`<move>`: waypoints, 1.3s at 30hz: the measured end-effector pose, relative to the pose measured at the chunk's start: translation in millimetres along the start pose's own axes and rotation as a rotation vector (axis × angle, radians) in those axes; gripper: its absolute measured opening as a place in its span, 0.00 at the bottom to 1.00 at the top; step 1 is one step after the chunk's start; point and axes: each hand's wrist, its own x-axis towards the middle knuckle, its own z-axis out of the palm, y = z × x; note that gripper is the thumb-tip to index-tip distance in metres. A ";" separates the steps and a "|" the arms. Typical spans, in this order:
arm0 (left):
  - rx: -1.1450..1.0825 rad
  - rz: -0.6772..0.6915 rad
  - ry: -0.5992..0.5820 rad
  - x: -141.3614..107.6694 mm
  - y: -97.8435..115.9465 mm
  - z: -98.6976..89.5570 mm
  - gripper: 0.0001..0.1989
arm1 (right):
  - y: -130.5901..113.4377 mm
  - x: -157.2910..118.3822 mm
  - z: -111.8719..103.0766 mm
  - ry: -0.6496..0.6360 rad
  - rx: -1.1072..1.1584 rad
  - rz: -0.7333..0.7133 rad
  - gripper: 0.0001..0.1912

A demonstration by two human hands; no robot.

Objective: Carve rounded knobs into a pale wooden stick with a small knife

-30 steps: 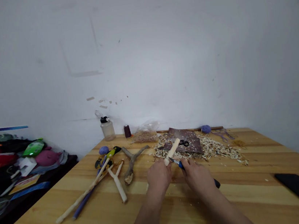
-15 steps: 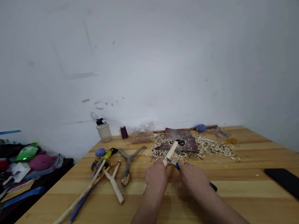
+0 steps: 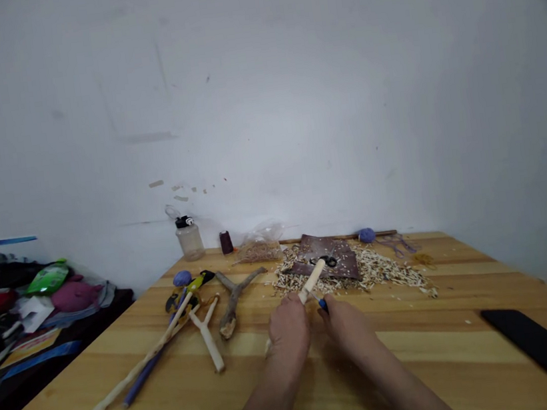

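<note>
My left hand (image 3: 289,327) is closed around a pale peeled stick (image 3: 313,279), whose bare end points up and away to the right. In my right hand (image 3: 345,322) is a knife with a blue handle (image 3: 323,304); its blade meets the stick just beyond my left fingers, and most of the handle is hidden in my grip. Beyond the hands lie wood shavings (image 3: 388,270) and a brown sheet (image 3: 333,251) with dark-handled scissors (image 3: 330,261) on it. Left of my left hand rest a peeled forked stick (image 3: 211,347) and a forked branch with bark (image 3: 233,304).
Long sticks, one pale (image 3: 126,388) and one purple (image 3: 143,383), lie at the left. A bottle (image 3: 190,241), a thread spool (image 3: 226,243), a plastic bag (image 3: 259,248) and a purple yarn ball (image 3: 367,236) stand along the wall. A black flat object (image 3: 538,345) lies right.
My right hand has drawn slightly back and left with the knife, turning so that its handle end no longer shows. The left hand still grips the stick in nearly the same place.
</note>
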 end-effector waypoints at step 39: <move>-0.012 0.086 0.002 11.4 -16.4 6.5 0.13 | 9.4 -1.0 -15.4 -0.039 0.017 -0.112 0.13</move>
